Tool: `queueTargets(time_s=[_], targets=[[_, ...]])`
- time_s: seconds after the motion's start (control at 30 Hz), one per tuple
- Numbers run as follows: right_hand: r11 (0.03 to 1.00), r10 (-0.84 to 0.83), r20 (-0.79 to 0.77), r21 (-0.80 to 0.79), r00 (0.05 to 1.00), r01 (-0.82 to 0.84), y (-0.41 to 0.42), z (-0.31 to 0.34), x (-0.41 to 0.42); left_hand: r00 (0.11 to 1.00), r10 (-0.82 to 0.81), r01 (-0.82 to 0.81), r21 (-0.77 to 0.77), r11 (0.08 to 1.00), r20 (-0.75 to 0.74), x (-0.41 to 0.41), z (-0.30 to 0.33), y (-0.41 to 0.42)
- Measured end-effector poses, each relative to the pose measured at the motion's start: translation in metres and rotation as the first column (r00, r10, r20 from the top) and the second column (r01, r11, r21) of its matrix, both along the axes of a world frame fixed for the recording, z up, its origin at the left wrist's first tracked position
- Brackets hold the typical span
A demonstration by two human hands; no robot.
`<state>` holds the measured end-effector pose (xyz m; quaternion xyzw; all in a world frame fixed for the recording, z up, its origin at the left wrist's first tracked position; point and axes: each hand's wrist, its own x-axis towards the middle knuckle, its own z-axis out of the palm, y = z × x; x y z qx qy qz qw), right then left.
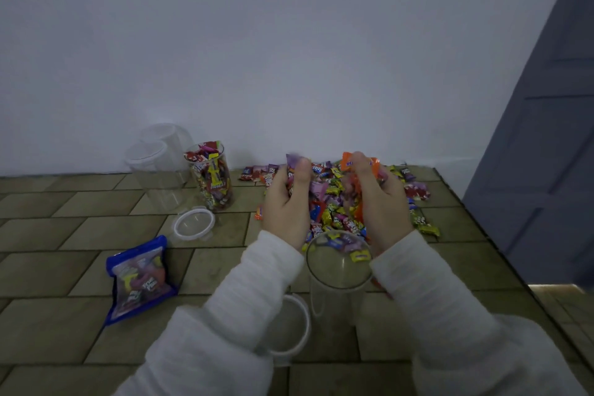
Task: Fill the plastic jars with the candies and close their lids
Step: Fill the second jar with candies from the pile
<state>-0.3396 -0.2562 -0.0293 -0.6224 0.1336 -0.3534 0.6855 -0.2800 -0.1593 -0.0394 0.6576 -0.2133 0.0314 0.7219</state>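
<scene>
Both hands are up over the heap of bright wrapped candies by the wall edge of the tiled floor. The left hand is curled round a clutch of sweets, a purple wrapper poking out above the thumb. The right hand is closed the same way on its own bunch, orange wrappers showing at the top.

The open clear plastic jar stands upright just nearer the person than the hands, between the two pale sleeves, mouth up, only a few candies in it. So the drop means drawing both fists back and down over that mouth; they look about equally near.

Its white-rimmed lid lies on the floor beside it to the left. Further left, a filled jar stands unlidded.
</scene>
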Motion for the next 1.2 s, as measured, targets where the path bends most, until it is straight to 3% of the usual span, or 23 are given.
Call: queueTargets(time_s=[0.07,0.3,0.47,0.6,0.97,1.2], targets=[[0.998,-0.015,0.012,0.069,1.0,0.014,0.008,-0.009,-0.013,0.999,-0.039,0.039,-0.014,0.999,-0.014,-0.003,-0.012,0.001],[0.99,-0.114,-0.009,0.085,0.993,0.115,0.01,-0.021,-0.01,0.997,-0.067,0.065,-0.047,0.997,-0.044,-0.014,-0.02,-0.004],[0.967,-0.138,-0.135,0.195,0.981,0.163,-0.001,-0.018,0.012,0.992,-0.034,0.028,-0.055,0.998,-0.119,0.002,-0.019,-0.012],[0.972,-0.162,-0.189,0.138,0.969,0.189,-0.006,-0.019,0.026,0.981,-0.04,0.029,-0.06,0.998,-0.189,0.012,-0.025,-0.016],[0.985,-0.138,-0.145,0.085,0.98,0.152,-0.007,-0.021,0.038,0.984,-0.098,0.103,-0.029,0.994,0.147,0.022,-0.036,-0.011],[0.982,-0.116,-0.123,0.134,0.986,0.132,-0.012,-0.019,0.033,0.947,-0.243,0.267,-0.096,0.959,0.211,0.021,-0.036,-0.009]])
